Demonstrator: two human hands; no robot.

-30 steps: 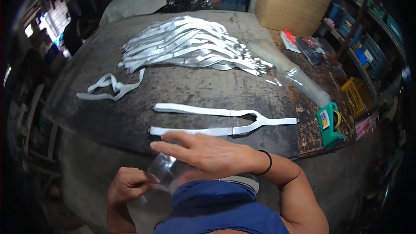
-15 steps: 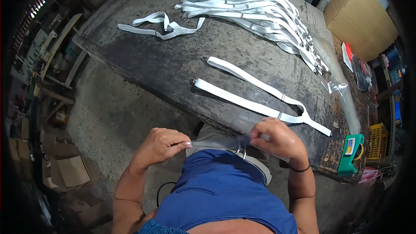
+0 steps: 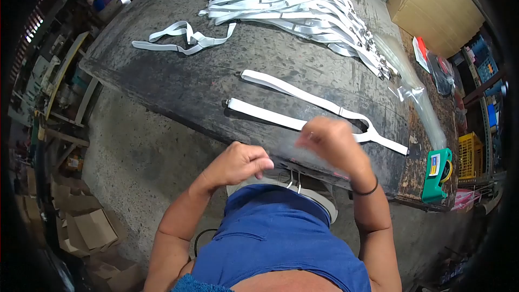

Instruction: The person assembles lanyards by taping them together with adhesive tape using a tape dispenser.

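Over the table's near edge, my left hand point(image 3: 241, 164) is closed, thumb against curled fingers; what it holds, if anything, does not show. My right hand point(image 3: 332, 143), smeared by motion, is closed in a pinch on a faint, blurred piece of clear plastic film point(image 3: 289, 150). Just beyond the hands lies a pair of white suspenders point(image 3: 270, 113), its two straps side by side, metal clips at the left and the Y joint at the right. My right hand covers part of the nearer strap.
A heap of white suspenders point(image 3: 281, 5) lies at the back of the dark table point(image 3: 178, 86), with a loose pair point(image 3: 197, 40) left of it. On the right are clear plastic sleeves point(image 3: 430, 121), a green tape dispenser point(image 3: 434, 184) and a cardboard sheet point(image 3: 438, 13). A yellow crate point(image 3: 470, 154) stands beyond.
The film stretched between my hands is now only a faint blur. My left hand has moved right and up, my right hand upward over the suspenders. The view has shifted slightly.
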